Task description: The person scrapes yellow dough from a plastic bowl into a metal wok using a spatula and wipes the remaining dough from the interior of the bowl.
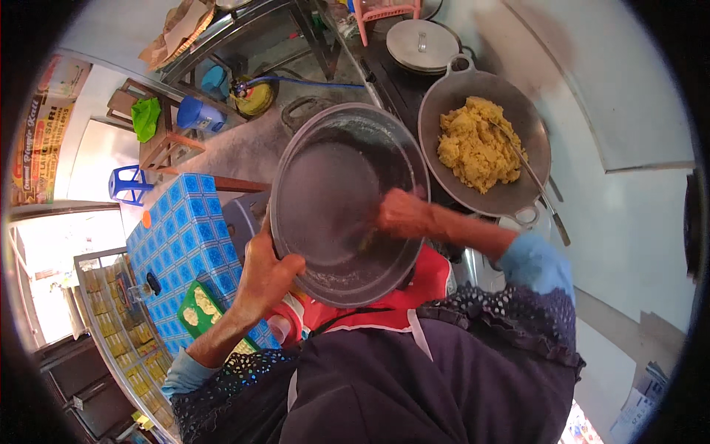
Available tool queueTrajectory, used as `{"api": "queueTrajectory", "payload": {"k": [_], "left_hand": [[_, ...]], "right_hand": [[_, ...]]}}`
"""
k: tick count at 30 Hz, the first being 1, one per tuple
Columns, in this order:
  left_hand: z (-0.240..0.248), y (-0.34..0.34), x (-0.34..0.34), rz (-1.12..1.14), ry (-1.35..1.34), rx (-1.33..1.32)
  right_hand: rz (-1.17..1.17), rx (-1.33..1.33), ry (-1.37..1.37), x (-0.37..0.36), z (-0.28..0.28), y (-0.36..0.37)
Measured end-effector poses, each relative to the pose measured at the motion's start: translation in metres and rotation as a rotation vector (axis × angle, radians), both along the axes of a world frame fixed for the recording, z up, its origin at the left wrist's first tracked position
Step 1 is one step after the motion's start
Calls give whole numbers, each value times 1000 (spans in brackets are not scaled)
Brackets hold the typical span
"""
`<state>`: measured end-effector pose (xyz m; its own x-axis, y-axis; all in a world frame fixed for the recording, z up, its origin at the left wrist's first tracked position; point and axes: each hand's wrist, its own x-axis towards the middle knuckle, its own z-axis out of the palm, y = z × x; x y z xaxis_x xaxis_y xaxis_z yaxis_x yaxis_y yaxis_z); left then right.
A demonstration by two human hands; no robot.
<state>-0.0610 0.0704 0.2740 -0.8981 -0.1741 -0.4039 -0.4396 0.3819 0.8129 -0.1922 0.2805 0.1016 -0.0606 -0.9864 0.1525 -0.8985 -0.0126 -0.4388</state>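
A large, deep grey metal pot (pixel 318 196) is tilted up before me, its inside facing me. My left hand (pixel 268 272) grips the pot's rim at the lower left, thumb over the edge. Inside the pot, toward its right side, my right hand (pixel 403 214) is closed and smeared by motion. Something small and yellowish shows below its fingers, too blurred to name. Right of the pot, a grey two-handled wok (pixel 433 122) holds a heap of yellow mash (pixel 477 152). A long-handled metal utensil (pixel 543 189) rests in the mash, its handle over the wok's edge.
A lidded pan (pixel 423 46) sits behind the wok on the black stove. To the left, a table with a blue checked cloth (pixel 177 240) bears a green tray (pixel 194 320) of pale pieces. Behind stand a gas cylinder (pixel 255 96), a blue bucket (pixel 198 115) and a blue stool (pixel 129 185).
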Motion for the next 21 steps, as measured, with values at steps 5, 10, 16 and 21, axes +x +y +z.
{"api": "queueTrajectory", "payload": {"k": [5,10,16,21], "left_hand": [[-18,0,2,59,-29,22],[-25,4,5,98,-16,46],[-31,5,8,147,8,110],[-36,1,10,202,-9,121]], "right_hand": [[-465,106,-222,77,31,-53],[-725,23,-455,102,18,-98],[-1058,64,-457,90,-53,-88],[-1163,-32,-477,72,-42,-86]]}}
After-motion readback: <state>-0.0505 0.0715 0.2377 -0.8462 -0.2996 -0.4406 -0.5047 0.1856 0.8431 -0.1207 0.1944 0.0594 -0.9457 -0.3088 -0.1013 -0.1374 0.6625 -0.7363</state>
